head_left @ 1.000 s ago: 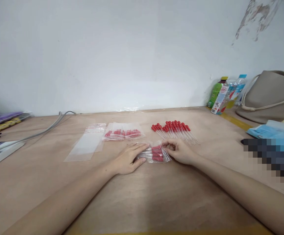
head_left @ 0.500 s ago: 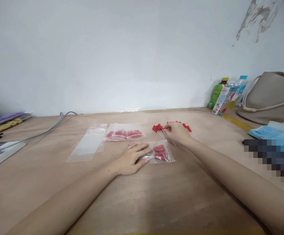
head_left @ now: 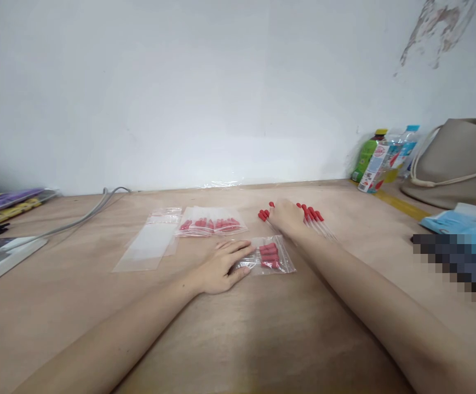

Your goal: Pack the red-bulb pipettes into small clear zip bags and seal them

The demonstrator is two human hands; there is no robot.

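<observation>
The clear zip bag (head_left: 286, 257) lies flat at the centre of the table (head_left: 205, 345), long axis running left to right; the red bulbs (head_left: 269, 255) of the droppers inside point right, their clear stems extending left beneath the hand. The left hand (head_left: 223, 268) is open, palm down, fingers extended over the left part of this bag. The right hand (head_left: 286, 216) is at the loose droppers (head_left: 314, 216), far and slightly right of the bag, with fingers curled; whether it grips one cannot be determined. The loose droppers lie diagonally, bulbs toward the far left, stems toward the near right. Filled bags (head_left: 215, 224) lie beyond the left hand; flat, empty bags (head_left: 147, 251) lie to their left. The table surface is brown and adjoins a pale wall (head_left: 180, 98), marked at upper right by a peeled patch (head_left: 439, 30). Bottles (head_left: 367, 158) and a grey-beige drawstring bag (head_left: 455, 156) stand at far right; a grey cable (head_left: 87, 212) runs along the left.
</observation>
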